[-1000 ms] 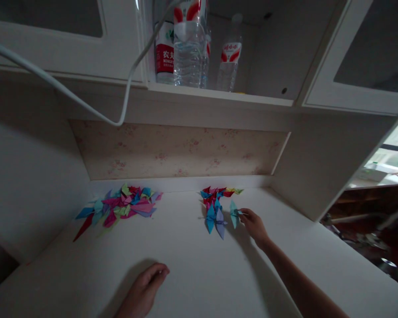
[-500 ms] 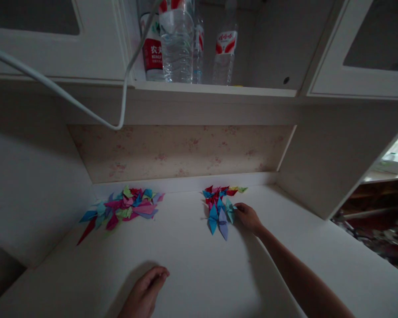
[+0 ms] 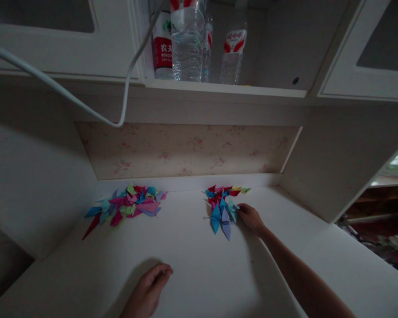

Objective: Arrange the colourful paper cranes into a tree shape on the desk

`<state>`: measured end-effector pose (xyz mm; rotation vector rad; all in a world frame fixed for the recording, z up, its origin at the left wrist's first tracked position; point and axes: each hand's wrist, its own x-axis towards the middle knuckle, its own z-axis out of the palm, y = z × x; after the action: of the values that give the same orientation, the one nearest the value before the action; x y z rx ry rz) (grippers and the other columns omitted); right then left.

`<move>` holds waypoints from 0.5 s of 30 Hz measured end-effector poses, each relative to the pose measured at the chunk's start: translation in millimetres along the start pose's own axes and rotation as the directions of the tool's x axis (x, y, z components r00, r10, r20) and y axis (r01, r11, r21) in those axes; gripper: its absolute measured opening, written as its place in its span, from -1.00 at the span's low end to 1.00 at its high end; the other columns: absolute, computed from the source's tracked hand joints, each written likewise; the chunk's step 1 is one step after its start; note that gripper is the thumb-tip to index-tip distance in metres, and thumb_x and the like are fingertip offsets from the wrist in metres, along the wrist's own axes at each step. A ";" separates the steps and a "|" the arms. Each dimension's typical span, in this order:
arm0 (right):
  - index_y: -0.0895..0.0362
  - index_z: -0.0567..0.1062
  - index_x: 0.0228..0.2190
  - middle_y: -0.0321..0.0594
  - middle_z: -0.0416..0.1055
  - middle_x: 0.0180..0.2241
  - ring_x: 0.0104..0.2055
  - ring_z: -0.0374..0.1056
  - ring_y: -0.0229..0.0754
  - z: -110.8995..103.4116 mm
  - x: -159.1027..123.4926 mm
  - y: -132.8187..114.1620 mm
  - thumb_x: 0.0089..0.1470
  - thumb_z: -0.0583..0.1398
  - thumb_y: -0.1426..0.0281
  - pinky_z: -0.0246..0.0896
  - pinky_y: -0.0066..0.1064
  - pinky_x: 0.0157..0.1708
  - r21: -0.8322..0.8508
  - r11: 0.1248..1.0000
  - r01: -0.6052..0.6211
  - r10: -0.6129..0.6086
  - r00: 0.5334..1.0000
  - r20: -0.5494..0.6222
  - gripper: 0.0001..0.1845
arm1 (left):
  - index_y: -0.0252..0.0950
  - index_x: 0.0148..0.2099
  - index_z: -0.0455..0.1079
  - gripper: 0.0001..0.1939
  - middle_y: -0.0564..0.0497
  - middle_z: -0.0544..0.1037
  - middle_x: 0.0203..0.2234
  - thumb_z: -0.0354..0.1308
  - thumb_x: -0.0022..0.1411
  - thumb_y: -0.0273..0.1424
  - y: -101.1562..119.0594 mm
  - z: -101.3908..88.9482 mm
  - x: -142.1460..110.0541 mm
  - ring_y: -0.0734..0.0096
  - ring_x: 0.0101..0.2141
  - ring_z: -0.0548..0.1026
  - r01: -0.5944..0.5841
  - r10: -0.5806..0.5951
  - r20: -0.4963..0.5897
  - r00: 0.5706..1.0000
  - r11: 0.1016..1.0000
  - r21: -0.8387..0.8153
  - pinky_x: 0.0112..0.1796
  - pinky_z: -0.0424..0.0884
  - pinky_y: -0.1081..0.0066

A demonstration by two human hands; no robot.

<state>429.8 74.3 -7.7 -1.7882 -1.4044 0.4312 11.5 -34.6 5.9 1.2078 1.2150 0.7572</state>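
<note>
On the white surface at the right lies a group of colourful folded paper cranes. My right hand (image 3: 251, 217) has its fingertips pinched on a light teal paper crane (image 3: 232, 209) at that group's right edge. Beside it lie a blue crane (image 3: 215, 218) and a lavender crane (image 3: 225, 224), with red and pink ones behind. Farther left is a bigger pile of paper cranes (image 3: 129, 204) in pink, blue, green and purple. My left hand (image 3: 150, 285) hovers over or rests on the surface nearer me, fingers curled together with nothing visible in them.
An upper cabinet with an open shelf (image 3: 225, 88) holds several clear plastic bottles (image 3: 187, 48). A white cable (image 3: 63, 93) hangs in front at the left. Side panels (image 3: 338, 163) and a floral-papered back wall (image 3: 192, 150) enclose the white tabletop (image 3: 199, 269).
The camera view has turned slightly left, so the scene sits a little farther right. My right hand stays on the teal crane, and my left hand keeps its curled shape.
</note>
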 end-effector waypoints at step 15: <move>0.07 0.51 -0.24 -0.23 0.56 -0.29 -0.20 0.45 -0.08 -2.8 -3.8 -1.4 -0.03 0.13 0.30 0.27 -0.32 -0.17 0.006 0.999 -0.038 0.039 0.999 -0.006 -0.71 | -0.28 -0.35 0.45 -0.48 0.20 0.20 -0.75 0.19 -0.08 0.11 3.0 -1.6 -4.0 0.62 -0.72 0.09 -0.024 0.024 -0.040 0.999 1.000 -0.007 -0.70 -0.01 0.57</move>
<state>429.5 69.9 -5.7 -1.8128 -1.3652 0.4496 9.4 -37.1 10.0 1.2083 1.2317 0.8066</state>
